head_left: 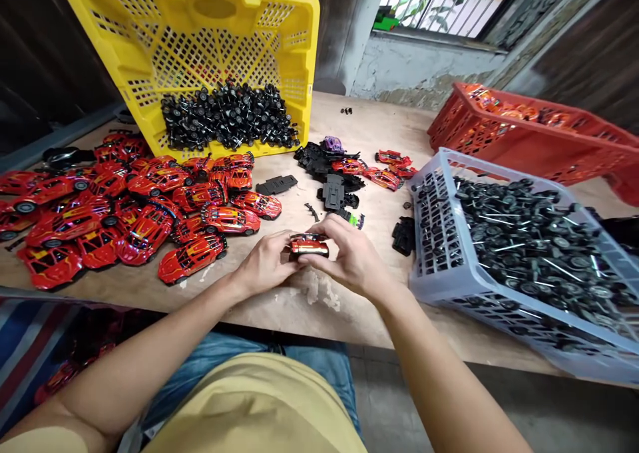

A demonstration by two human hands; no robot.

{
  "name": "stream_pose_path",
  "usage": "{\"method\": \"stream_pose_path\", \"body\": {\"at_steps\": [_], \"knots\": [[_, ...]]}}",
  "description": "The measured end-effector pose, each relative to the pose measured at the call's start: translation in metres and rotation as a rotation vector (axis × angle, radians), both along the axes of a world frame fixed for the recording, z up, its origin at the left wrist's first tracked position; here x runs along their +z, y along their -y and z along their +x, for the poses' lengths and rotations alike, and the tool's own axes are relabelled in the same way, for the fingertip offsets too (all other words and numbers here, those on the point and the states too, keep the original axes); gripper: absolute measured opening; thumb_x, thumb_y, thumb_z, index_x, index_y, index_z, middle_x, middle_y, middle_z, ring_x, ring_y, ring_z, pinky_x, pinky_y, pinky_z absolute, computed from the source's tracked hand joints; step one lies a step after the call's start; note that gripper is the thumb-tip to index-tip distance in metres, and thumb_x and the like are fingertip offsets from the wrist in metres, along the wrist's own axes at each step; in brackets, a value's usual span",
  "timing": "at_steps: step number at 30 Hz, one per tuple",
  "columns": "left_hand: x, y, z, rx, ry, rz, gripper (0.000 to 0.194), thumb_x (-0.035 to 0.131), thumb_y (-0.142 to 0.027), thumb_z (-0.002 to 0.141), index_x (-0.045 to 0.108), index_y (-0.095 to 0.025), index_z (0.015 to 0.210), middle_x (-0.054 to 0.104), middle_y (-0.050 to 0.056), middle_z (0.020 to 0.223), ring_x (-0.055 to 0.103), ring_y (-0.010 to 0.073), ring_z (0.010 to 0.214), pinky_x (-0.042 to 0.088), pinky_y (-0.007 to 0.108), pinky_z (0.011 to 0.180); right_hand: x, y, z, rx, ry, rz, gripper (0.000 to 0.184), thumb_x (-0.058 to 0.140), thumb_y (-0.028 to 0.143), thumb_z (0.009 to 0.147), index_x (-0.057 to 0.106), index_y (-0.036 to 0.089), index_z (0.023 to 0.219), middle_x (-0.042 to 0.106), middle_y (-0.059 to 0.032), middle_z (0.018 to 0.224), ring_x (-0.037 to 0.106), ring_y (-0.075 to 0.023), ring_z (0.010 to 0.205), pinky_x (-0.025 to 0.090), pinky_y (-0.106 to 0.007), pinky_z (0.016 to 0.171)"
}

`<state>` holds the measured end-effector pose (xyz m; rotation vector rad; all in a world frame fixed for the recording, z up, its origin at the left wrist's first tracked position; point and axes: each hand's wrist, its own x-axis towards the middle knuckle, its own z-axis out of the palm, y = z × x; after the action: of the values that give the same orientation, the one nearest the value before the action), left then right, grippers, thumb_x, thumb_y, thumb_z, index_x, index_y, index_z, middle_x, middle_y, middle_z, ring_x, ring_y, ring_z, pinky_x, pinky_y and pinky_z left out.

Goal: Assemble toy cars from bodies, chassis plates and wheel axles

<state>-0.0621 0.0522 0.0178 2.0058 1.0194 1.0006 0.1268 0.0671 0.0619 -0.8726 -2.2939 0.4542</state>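
Both of my hands grip one small red toy car (309, 245) just above the wooden table (279, 313), near its front edge. My left hand (267, 265) pinches its left end and my right hand (349, 257) wraps over its right end. A big heap of red toy cars (124, 207) lies to the left. Black chassis plates (333, 190) and a purple car body (333, 145) lie just beyond my hands.
A tilted yellow crate (164, 34) holding black wheel-axle parts (229, 117) stands at the back. A grey basket (439, 273) of wheels and axles sits to the right. Behind it is a red crate (539, 147) with more cars.
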Motion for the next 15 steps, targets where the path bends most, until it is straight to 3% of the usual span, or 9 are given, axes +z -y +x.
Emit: {"method": "stream_pose_path", "body": {"at_steps": [2,7,10,13,15], "knots": [[0.004,0.001,-0.004,-0.033,0.019,0.018,0.037,0.068,-0.020,0.080,0.060,-0.016,0.116,0.068,0.008,0.111,0.065,0.0224,0.101,0.049,0.031,0.090,0.000,0.003,0.007,0.030,-0.038,-0.056,0.034,0.064,0.053,0.089,0.062,0.020,0.099,0.061,-0.0054,0.088,0.056,-0.0193,0.080,0.044,-0.030,0.071],[0.006,0.005,-0.006,-0.030,0.015,0.093,0.023,0.064,-0.021,0.085,0.064,-0.016,0.107,0.070,0.007,0.103,0.067,0.0211,0.097,0.050,0.030,0.089,-0.005,0.007,0.004,0.030,-0.061,-0.031,0.029,0.066,0.048,0.089,0.063,0.019,0.091,0.060,-0.0040,0.081,0.056,-0.0188,0.077,0.044,-0.030,0.071],[0.010,0.004,-0.009,-0.007,-0.025,0.051,0.032,0.064,-0.018,0.083,0.061,-0.016,0.115,0.069,0.007,0.110,0.066,0.0207,0.102,0.051,0.029,0.091,-0.002,0.001,-0.005,-0.001,-0.021,-0.002,0.028,0.064,0.046,0.091,0.063,0.019,0.094,0.060,-0.0049,0.083,0.057,-0.0201,0.079,0.045,-0.031,0.073],[0.025,-0.001,-0.015,0.048,-0.136,0.113,0.055,0.066,-0.018,0.079,0.052,-0.016,0.132,0.063,0.009,0.128,0.062,0.0224,0.113,0.051,0.031,0.094,0.005,-0.001,-0.005,0.019,0.055,0.043,0.038,0.063,0.048,0.091,0.062,0.019,0.114,0.062,-0.0094,0.103,0.058,-0.0237,0.095,0.048,-0.036,0.085],[0.037,-0.005,-0.022,0.072,-0.224,0.121,0.052,0.066,-0.020,0.078,0.055,-0.018,0.129,0.063,0.008,0.127,0.062,0.0231,0.113,0.052,0.032,0.091,0.002,0.006,0.006,-0.018,0.072,0.055,0.047,0.061,0.051,0.091,0.056,0.021,0.127,0.058,-0.0116,0.118,0.056,-0.0255,0.108,0.047,-0.039,0.093]]}}
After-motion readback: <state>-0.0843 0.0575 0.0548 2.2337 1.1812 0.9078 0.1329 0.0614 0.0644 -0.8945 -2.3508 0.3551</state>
